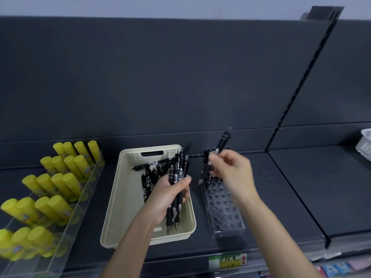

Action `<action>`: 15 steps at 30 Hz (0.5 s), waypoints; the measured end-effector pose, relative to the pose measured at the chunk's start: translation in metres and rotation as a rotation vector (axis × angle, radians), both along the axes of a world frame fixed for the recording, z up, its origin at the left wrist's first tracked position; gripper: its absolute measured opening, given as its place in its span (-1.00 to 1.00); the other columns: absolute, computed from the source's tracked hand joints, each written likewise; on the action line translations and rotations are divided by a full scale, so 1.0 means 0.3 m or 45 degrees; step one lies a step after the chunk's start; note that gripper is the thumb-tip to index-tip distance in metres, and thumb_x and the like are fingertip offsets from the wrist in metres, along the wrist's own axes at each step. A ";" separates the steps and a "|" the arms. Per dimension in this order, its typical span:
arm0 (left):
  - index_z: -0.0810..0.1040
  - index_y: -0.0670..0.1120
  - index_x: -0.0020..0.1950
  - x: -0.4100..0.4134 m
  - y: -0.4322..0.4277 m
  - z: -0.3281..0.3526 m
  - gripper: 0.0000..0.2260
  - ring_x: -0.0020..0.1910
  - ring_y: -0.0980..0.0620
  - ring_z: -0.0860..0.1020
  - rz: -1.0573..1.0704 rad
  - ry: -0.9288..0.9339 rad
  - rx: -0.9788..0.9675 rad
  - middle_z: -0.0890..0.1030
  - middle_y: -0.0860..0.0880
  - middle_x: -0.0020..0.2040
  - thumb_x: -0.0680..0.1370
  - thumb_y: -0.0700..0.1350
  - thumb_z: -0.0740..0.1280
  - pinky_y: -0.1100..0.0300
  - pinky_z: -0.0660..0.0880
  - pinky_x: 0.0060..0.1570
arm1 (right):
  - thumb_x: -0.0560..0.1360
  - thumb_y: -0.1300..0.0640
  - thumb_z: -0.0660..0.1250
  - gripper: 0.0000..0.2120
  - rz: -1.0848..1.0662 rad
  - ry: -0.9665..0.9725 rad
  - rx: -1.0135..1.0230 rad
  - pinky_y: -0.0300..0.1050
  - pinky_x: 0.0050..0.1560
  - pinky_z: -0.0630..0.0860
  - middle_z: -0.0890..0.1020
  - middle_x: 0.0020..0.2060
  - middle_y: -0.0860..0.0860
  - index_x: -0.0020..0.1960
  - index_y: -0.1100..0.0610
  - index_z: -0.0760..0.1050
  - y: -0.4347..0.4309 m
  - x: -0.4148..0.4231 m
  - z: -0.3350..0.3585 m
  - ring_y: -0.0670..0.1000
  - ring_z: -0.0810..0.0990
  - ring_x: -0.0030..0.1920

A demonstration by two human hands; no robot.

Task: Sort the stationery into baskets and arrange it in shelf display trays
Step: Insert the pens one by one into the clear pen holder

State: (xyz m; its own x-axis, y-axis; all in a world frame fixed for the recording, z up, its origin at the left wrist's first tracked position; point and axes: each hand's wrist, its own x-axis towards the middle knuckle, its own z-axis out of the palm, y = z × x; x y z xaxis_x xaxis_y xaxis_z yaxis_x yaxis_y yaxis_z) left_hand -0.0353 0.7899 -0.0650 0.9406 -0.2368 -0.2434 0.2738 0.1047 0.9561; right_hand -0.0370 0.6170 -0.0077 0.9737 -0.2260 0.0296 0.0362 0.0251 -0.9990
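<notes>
At the centre of the frame a cream perforated plastic basket [128, 197] sits on the dark grey shelf [301, 187], with loose black click pens [148, 177] lying in its far half. The left hand [170, 195] is over the basket, fingers wrapped around a bundle of black pens [177, 189] that points up and away. Just right of the basket stands a clear acrylic pen holder with rows of round holes [224, 207]; a few pens already stand in its far holes. The right hand [230, 169] hovers above the holder's far end, pinching a single black pen [217, 153], tilted and blurred. At the left of the frame, yellow glue sticks [54, 185] fill a clear tiered display tray [66, 237]. A white basket [364, 146] shows at the right edge.
</notes>
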 end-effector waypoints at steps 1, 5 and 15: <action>0.53 -0.14 -0.08 0.002 0.001 -0.003 -0.80 -0.33 0.05 0.55 0.037 -0.008 0.042 0.58 -0.02 -0.29 0.49 -0.03 0.44 0.23 0.50 -0.32 | 0.47 0.24 0.40 -0.90 -0.073 -0.029 -0.046 -0.25 -0.28 0.55 0.63 -0.32 0.02 -0.21 0.23 0.58 -0.024 0.002 0.001 -0.06 0.58 -0.30; 0.54 -0.17 -0.05 0.019 0.001 -0.002 -0.83 -0.40 0.08 0.50 0.156 0.086 -0.069 0.56 0.00 -0.32 0.52 -0.08 0.41 0.23 0.47 -0.41 | 0.44 0.15 0.44 -0.88 -0.286 -0.016 -0.589 -0.35 -0.24 0.45 0.62 -0.32 -0.10 -0.23 0.04 0.52 -0.100 -0.003 -0.037 -0.12 0.59 -0.26; 0.52 -0.29 0.10 0.029 0.008 -0.002 -0.78 -0.34 0.04 0.57 0.200 0.301 -0.315 0.58 -0.12 -0.23 0.46 -0.35 0.34 0.22 0.53 -0.37 | 0.50 0.19 0.38 -0.86 -0.188 0.001 -1.002 0.03 -0.18 0.57 0.65 -0.28 0.12 -0.12 0.28 0.53 -0.094 0.013 -0.143 0.13 0.62 -0.21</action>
State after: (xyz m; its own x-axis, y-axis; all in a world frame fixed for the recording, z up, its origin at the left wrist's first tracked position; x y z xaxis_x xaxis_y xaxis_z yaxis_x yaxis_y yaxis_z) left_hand -0.0267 0.7923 -0.0657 0.8948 -0.1733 -0.4115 0.4462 0.3827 0.8090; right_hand -0.0331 0.5887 -0.0507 0.9353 -0.2659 0.2333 -0.0169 -0.6924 -0.7213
